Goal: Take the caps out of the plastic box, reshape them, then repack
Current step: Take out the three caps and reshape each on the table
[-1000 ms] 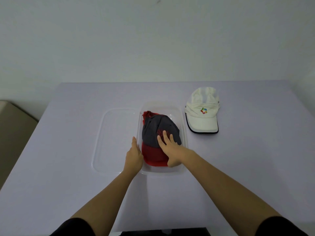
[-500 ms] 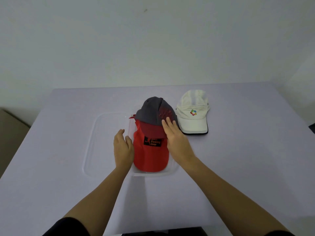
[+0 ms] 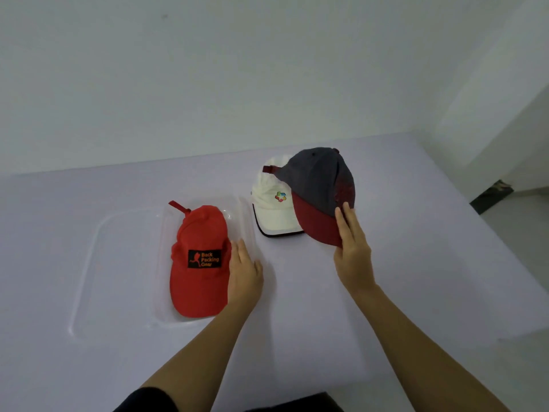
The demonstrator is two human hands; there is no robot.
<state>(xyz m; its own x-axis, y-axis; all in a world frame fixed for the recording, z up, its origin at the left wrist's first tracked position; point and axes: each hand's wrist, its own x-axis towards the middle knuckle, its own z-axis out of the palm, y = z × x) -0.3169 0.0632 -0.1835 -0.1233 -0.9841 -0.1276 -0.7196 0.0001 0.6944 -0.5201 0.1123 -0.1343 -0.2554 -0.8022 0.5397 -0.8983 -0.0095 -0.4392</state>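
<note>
Table (image 3: 89, 367): pale lilac top, carries everything noted below.

Clear lid (image 3: 89, 263): lies flat on the box's left side, edge against the box.

Plastic box (image 3: 248, 221): clear, open, landmark for all entries.

Grey cap (image 3: 319, 179): grey crown, maroon brim. Out of the box, well to its right, held up by the brim with the crown pointing away from the person. In view it overlaps the white cap; contact between the two cannot be judged.

Red cap (image 3: 199, 233): inside the box, filling most of it, brim toward the person, black patch reading "Back Packing Gear", strap end poking over the box's far left corner.

White cap (image 3: 269, 209): on the table just right of the box, brim toward the person, coloured logo on the front.

Right hand (image 3: 352, 251): right of the box. Fingers lie straight and close together over the maroon brim, gripping its edge; thumb hidden underneath.

Left hand (image 3: 245, 272): at the box's right wall. Fingers straight and together, resting on the wall beside the red cap, holding nothing.
</note>
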